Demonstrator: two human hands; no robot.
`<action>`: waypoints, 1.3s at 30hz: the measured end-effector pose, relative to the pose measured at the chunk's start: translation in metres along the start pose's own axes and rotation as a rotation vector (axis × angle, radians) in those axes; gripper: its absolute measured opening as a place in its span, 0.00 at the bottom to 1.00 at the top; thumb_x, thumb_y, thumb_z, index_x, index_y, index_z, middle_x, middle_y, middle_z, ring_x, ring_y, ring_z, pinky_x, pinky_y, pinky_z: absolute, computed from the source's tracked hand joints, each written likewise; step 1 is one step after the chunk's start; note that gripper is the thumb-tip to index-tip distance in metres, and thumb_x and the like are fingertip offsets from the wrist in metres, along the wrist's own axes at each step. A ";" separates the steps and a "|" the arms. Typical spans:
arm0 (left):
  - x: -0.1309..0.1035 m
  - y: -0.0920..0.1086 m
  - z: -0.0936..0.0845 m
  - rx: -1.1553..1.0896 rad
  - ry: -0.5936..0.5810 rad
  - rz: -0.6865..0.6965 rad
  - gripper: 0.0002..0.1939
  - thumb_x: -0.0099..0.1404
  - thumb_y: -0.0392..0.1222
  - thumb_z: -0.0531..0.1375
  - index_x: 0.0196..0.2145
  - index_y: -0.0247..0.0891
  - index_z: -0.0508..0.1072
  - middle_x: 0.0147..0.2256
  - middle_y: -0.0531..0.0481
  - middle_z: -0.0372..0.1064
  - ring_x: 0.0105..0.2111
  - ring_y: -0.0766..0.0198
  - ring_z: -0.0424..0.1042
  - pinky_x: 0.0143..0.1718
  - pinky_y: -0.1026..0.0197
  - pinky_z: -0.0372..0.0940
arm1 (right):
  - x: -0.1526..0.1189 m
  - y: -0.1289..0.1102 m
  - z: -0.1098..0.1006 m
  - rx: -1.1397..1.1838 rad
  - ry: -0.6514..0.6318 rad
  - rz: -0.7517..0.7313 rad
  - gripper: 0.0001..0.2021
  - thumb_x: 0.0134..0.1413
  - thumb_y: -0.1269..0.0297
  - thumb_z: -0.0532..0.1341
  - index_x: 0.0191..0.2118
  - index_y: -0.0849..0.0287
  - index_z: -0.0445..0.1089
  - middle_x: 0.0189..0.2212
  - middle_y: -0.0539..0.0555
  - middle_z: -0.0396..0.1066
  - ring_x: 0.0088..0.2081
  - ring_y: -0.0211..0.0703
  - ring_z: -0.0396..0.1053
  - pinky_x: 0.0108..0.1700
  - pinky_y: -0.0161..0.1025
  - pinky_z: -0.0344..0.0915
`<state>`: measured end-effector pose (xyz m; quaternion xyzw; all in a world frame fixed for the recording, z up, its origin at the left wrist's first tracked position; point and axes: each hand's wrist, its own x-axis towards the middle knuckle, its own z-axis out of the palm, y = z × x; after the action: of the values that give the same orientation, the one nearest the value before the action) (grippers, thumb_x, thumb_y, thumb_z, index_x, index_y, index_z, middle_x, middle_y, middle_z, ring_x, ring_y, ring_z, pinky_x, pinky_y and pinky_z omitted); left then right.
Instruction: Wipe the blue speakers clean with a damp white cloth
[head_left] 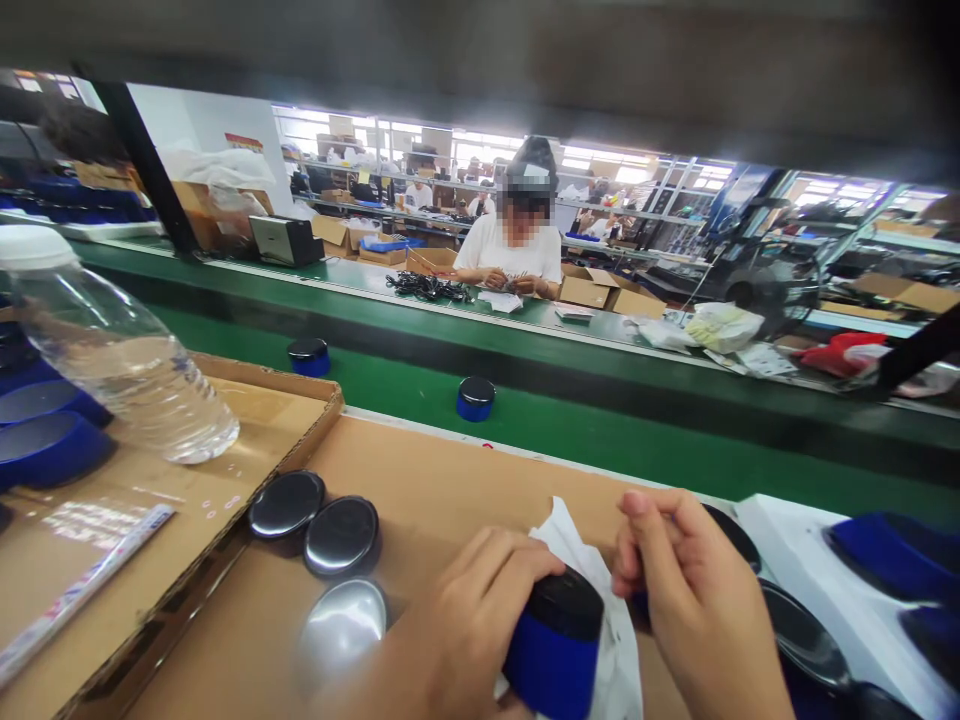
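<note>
My left hand [484,610] is wrapped round a blue round case with a black top [559,645], held tilted above the cardboard surface. Behind and below the case lies a crumpled white cloth or paper [619,640]. Just right of it, my right hand [690,590] is closed, thumb pressed to the curled fingers; whatever may be in them is hidden. Black glossy round pieces [341,535] sit on the cardboard left of my left hand, one of them pale with glare. More black-topped pieces [802,630] are beside my right wrist, partly covered by it.
A water bottle [150,380] leans over a cardboard tray [247,375] at left. Two blue-and-black cases, one nearer the middle [476,398], rest on the green belt [637,450]. White foam [832,570] holds blue parts at right. Across the belt a person [517,240] handles small items.
</note>
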<state>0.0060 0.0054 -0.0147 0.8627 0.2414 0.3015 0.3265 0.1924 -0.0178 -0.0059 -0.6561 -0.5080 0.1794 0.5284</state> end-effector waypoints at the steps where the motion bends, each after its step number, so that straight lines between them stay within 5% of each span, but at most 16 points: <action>1: 0.000 0.001 -0.001 -0.016 0.020 0.006 0.34 0.43 0.28 0.54 0.51 0.39 0.61 0.48 0.41 0.68 0.48 0.49 0.68 0.48 0.49 0.67 | 0.003 0.002 -0.001 -0.001 0.011 -0.029 0.13 0.63 0.50 0.56 0.41 0.55 0.66 0.22 0.47 0.69 0.23 0.38 0.69 0.25 0.32 0.66; 5: 0.001 0.010 -0.006 -0.014 0.057 -0.128 0.32 0.45 0.25 0.53 0.50 0.38 0.63 0.47 0.41 0.68 0.48 0.50 0.68 0.48 0.48 0.67 | 0.004 -0.002 0.001 0.021 -0.128 -0.281 0.16 0.58 0.49 0.60 0.47 0.51 0.68 0.41 0.54 0.74 0.38 0.41 0.74 0.37 0.34 0.73; 8: 0.002 0.016 -0.010 -0.010 0.051 -0.178 0.26 0.48 0.26 0.54 0.47 0.37 0.64 0.46 0.41 0.69 0.46 0.49 0.68 0.47 0.46 0.67 | -0.004 -0.011 0.007 -0.068 -0.311 -0.583 0.08 0.56 0.60 0.65 0.41 0.51 0.69 0.36 0.49 0.73 0.37 0.39 0.74 0.39 0.31 0.71; 13: 0.002 0.013 -0.009 -0.004 0.000 -0.222 0.26 0.47 0.26 0.54 0.47 0.34 0.65 0.45 0.39 0.68 0.47 0.47 0.67 0.48 0.43 0.66 | -0.014 -0.012 0.013 -0.224 -0.257 -0.782 0.07 0.59 0.74 0.61 0.40 0.54 0.67 0.34 0.47 0.75 0.35 0.38 0.73 0.39 0.36 0.65; 16: 0.000 0.010 -0.005 -0.048 0.007 -0.177 0.31 0.44 0.25 0.53 0.48 0.37 0.65 0.46 0.42 0.68 0.47 0.49 0.68 0.48 0.45 0.66 | -0.016 -0.013 0.010 -0.223 -0.108 -0.632 0.04 0.62 0.69 0.59 0.36 0.52 0.68 0.28 0.44 0.74 0.28 0.35 0.70 0.34 0.34 0.61; 22: -0.001 0.010 -0.004 -0.077 0.075 -0.069 0.32 0.46 0.24 0.55 0.51 0.39 0.64 0.49 0.45 0.68 0.50 0.54 0.68 0.51 0.53 0.66 | -0.002 -0.003 0.002 -0.194 0.055 -0.131 0.25 0.65 0.48 0.52 0.20 0.56 0.60 0.14 0.45 0.61 0.17 0.32 0.59 0.23 0.32 0.55; 26: 0.002 0.016 -0.011 -0.073 0.133 -0.099 0.32 0.46 0.22 0.55 0.50 0.37 0.65 0.49 0.45 0.69 0.51 0.57 0.70 0.52 0.58 0.66 | 0.005 0.007 0.004 -0.126 0.003 -0.160 0.15 0.60 0.49 0.58 0.43 0.54 0.68 0.35 0.53 0.75 0.30 0.39 0.73 0.27 0.31 0.67; 29: 0.003 0.019 -0.015 -0.106 0.164 -0.139 0.29 0.49 0.22 0.57 0.49 0.37 0.66 0.48 0.47 0.71 0.49 0.59 0.71 0.50 0.59 0.67 | 0.000 0.002 0.005 0.037 -0.230 -0.210 0.18 0.60 0.46 0.57 0.51 0.46 0.68 0.54 0.54 0.70 0.51 0.44 0.71 0.48 0.37 0.71; 32: 0.003 0.021 -0.017 -0.135 0.161 -0.175 0.27 0.50 0.23 0.59 0.49 0.38 0.67 0.48 0.48 0.72 0.49 0.59 0.72 0.51 0.60 0.67 | -0.009 -0.008 0.006 0.197 -0.505 -0.081 0.18 0.57 0.44 0.60 0.52 0.38 0.71 0.62 0.47 0.63 0.63 0.48 0.59 0.64 0.47 0.57; 35: 0.003 0.021 -0.019 -0.143 0.154 -0.164 0.25 0.53 0.25 0.60 0.48 0.37 0.68 0.48 0.48 0.74 0.47 0.61 0.73 0.51 0.63 0.67 | -0.013 -0.013 0.002 0.247 -0.606 0.055 0.17 0.60 0.49 0.60 0.55 0.32 0.68 0.60 0.41 0.65 0.64 0.45 0.58 0.67 0.49 0.50; 39: 0.005 0.022 -0.020 -0.186 0.104 -0.157 0.27 0.51 0.23 0.60 0.50 0.36 0.69 0.48 0.47 0.74 0.46 0.62 0.73 0.51 0.65 0.67 | -0.008 -0.005 -0.010 0.247 -0.704 0.008 0.17 0.62 0.52 0.57 0.56 0.32 0.66 0.62 0.40 0.62 0.64 0.45 0.57 0.67 0.48 0.50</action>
<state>0.0010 0.0018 0.0148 0.7905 0.2957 0.3402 0.4146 0.1940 -0.0299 -0.0001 -0.4877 -0.6306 0.4561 0.3956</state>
